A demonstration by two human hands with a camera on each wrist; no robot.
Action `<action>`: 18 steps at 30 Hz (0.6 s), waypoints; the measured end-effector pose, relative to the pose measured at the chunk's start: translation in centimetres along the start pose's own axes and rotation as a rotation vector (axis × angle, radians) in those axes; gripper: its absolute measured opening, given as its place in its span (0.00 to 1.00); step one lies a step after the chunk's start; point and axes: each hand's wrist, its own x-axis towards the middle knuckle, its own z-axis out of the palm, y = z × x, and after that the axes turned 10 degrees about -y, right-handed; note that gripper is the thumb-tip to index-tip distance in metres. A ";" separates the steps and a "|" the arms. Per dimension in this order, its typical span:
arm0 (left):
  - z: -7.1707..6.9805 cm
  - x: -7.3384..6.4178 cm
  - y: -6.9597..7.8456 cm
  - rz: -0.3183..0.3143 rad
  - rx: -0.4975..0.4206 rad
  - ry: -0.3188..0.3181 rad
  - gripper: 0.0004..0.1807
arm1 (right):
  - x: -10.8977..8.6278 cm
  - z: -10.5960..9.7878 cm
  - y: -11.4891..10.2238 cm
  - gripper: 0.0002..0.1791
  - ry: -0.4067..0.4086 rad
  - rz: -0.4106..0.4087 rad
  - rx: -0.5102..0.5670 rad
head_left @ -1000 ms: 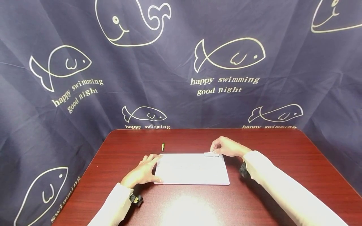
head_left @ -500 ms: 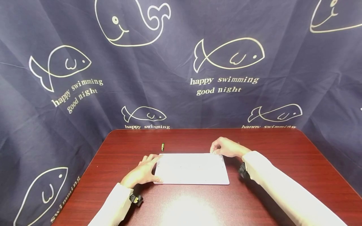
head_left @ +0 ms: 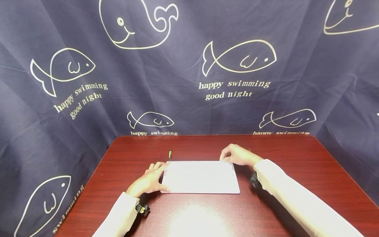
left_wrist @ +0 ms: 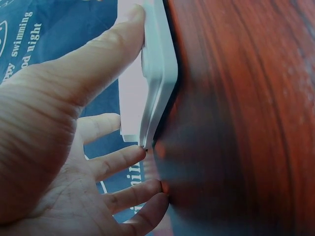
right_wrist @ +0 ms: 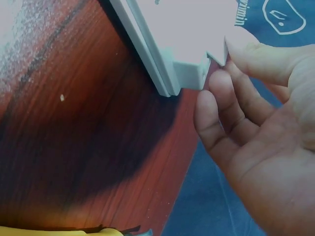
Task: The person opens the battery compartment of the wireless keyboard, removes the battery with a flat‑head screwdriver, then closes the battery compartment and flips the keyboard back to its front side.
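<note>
A white keyboard lies underside up on the table, its flat back with small screw holes facing me. My left hand spans its left end; in the left wrist view the thumb rests on it and the spread, fairly straight fingers reach the far edge and the table. At the far right corner my right hand pinches a small white battery cover with curled fingers, the thumb at the cover's corner. The battery slot is hidden. A green battery lies just beyond the keyboard's far left corner.
The reddish-brown wooden table reaches back to a dark blue curtain with fish drawings. A black device sits on the left wrist, another on the right. A yellow strip shows at the right wrist view's lower edge.
One second ago the cover stood off the slot and a battery showed inside; now the cover lies over the slot. Both hands have stayed almost still.
</note>
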 end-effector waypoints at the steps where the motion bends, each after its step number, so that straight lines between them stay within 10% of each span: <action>1: 0.0 0.0 0.0 0.000 0.001 0.001 0.54 | -0.1 0.0 -0.1 0.07 0.004 0.003 -0.010; 18: 0.1 -0.1 0.0 0.010 -0.011 0.018 0.54 | -2.8 3.1 -4.1 0.19 0.093 0.144 -0.258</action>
